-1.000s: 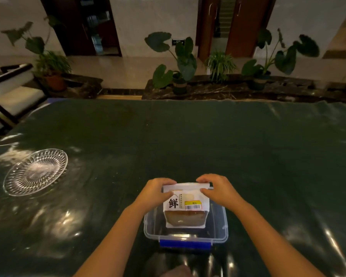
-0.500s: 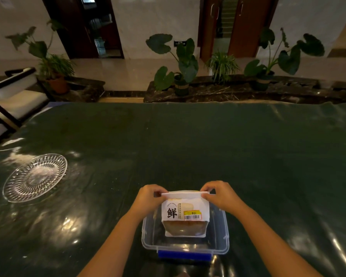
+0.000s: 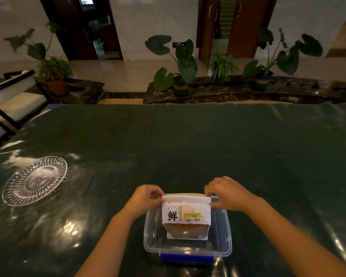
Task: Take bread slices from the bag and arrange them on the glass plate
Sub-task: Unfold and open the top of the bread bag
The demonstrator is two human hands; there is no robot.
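We've got the bread bag [image 3: 186, 215] standing upright in the clear plastic box [image 3: 222, 232] at lower centre of the frame. Our left hand [image 3: 146, 198] pinches the top left corner of the bag's folded strip and our right hand [image 3: 227, 193] pinches the top right corner. Both are closed on the bag, which isn't open yet as far as we can tell. Loaf shows through the bag's lower window.

Risks from here:
- Pulling the corners apart unevenly could tear the paper down the side, and slices would spill into the box.
- Bag base sits loose in the box. An upward tug may lift the whole bag instead of opening the seal.
- The box has a blue latch [image 3: 187, 257] on its near edge and looks light, so we judge it may slide on the glossy dark cover [image 3: 188, 146].
- Soft slices: squeezing near the top would crush them.

Surroundings:
- Glass plate [image 3: 34, 180] sits at the left of the frame, well apart from the box and with nothing on it. Long carry for each slice, so drop risk on the way.
- Nothing lies between box and plate; path is open.
- Glare patches on the cover near the plate make its clear rim hard to read.
- Plants [image 3: 178, 62] and a chair [image 3: 10, 96] sit beyond the far edge, out of the way.
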